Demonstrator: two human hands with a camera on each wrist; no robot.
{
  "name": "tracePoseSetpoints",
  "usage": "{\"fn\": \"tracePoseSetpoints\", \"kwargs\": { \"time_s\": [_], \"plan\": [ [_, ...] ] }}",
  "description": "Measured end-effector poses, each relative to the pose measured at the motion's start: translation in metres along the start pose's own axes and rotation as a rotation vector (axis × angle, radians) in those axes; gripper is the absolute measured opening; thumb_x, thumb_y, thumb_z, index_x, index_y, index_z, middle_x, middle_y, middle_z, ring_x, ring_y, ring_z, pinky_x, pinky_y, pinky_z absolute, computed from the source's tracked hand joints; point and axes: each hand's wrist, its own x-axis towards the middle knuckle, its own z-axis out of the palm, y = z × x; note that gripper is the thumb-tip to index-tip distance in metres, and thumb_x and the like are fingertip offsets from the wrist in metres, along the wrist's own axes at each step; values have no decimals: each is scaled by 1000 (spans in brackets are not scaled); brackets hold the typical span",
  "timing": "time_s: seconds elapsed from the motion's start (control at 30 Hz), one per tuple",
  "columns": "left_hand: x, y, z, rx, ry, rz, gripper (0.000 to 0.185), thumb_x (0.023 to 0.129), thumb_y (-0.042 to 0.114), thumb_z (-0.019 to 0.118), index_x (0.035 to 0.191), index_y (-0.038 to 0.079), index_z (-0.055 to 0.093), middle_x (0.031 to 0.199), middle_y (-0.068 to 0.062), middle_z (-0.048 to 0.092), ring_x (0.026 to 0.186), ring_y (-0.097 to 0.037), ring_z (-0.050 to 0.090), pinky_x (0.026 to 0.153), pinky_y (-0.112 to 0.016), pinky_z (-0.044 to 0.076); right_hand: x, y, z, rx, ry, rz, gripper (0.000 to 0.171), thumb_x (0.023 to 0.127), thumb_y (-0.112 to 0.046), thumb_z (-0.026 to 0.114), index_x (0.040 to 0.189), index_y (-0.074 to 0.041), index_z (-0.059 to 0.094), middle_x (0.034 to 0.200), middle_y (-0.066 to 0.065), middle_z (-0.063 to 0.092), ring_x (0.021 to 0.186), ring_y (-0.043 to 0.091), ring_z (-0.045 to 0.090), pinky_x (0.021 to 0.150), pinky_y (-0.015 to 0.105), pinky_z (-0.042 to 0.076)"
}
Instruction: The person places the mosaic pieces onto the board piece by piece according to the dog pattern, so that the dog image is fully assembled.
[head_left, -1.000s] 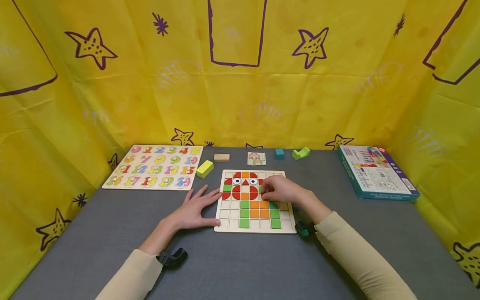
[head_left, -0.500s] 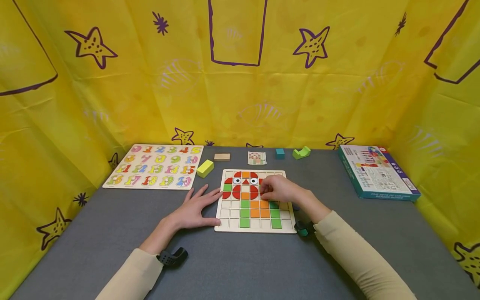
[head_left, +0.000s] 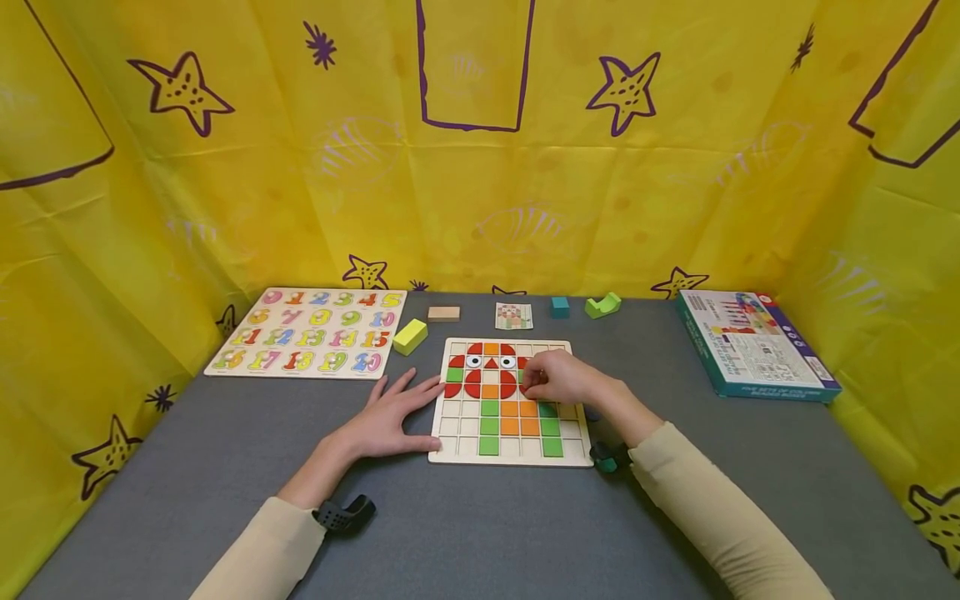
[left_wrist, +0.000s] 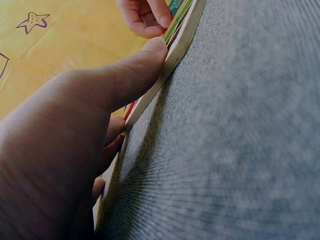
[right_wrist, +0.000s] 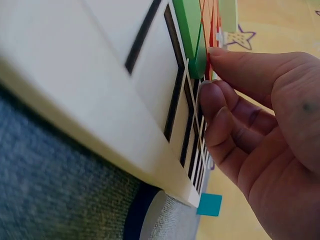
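Observation:
A pale wooden grid board (head_left: pixel 447 427) lies on the grey table, with red, green and orange tiles (head_left: pixel 519 418) and two eye tiles set in its cells. My left hand (head_left: pixel 386 422) is spread at the board's left side, its thumb and fingertips touching the edge; the left wrist view shows the thumb (left_wrist: pixel 135 72) against the rim. Over the right part of the board, my right hand (head_left: pixel 562 379) pinches a small red tile (right_wrist: pixel 208 71) between thumb and index finger, close above the cells. Its fingers cover most of that tile and the cells beneath.
A number puzzle board (head_left: pixel 315 315) lies at the back left, with a yellow block (head_left: pixel 410 337) beside it. Along the back are a tan block (head_left: pixel 444 314), a pattern card (head_left: pixel 513 316), a teal cube (head_left: pixel 559 307) and a green curved block (head_left: pixel 602 306). A flat box (head_left: pixel 757 346) lies at right.
My right hand shifts only slightly in place over the same cells. The left hand and the board hold still.

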Motion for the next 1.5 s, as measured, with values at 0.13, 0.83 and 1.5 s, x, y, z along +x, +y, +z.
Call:
{"fn": "tracePoseSetpoints", "kwargs": {
  "time_s": [0.13,0.83,1.5],
  "plan": [
    [0,-1,0,4,-1,0,95,83,71,67,159,22,37,163,3,30,152,-38,8,112,-69,-6,-2,1,-1,18,0,5,6,91,-10,77,89,-13,72,81,-4,61,77,15,54,72,30,49],
    [0,0,1,5,3,9,95,83,70,68,158,21,37,163,2,30,152,-39,8,111,-69,-6,-52,26,-22,115,62,45,14,92,-11,75,103,-7,70,86,-2,63,78,18,57,70,31,51],
    [1,1,0,3,-2,0,94,83,69,68,158,21,38,163,2,30,152,-39,8,111,-69,-6,-92,47,-18,23,-7,35,12,91,-16,77,99,-9,71,84,-6,60,78,13,54,71,28,50]
  ]
}}
